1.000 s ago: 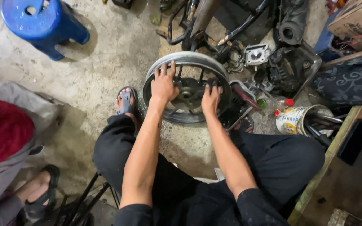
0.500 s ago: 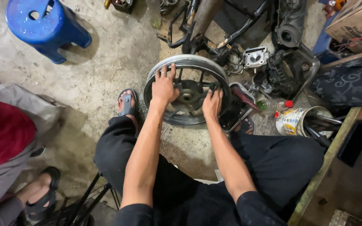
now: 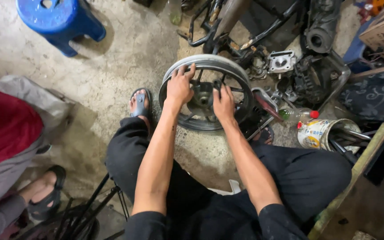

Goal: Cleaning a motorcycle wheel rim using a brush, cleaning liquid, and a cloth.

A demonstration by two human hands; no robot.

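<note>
Concrete floor [image 3: 112,62] fills the view, and the motorcycle wheel [image 3: 207,91] stands on it, tilted, right in front of the seated person's knees. Behind the wheel, a heap of dark frame tubes and engine parts [image 3: 290,58]. Far off to the wheel's upper left, a blue plastic stool [image 3: 58,20]. To its right, a paint can [image 3: 321,133] stuffed with tools, and a clear bottle with a red cap [image 3: 296,114] between can and wheel.

Both forearms run straight out from the lap, elbows low. Left hand [image 3: 179,86] lies over the wheel's upper left, fingers spread and curled onto the rim. Right hand [image 3: 223,103] sits at the hub [image 3: 201,95], fingers bent around a spoke; how tight that grip is, can't tell. A sandalled foot [image 3: 139,104] rests just left of the wheel. At the far left edge, another person's leg in grey.
</note>
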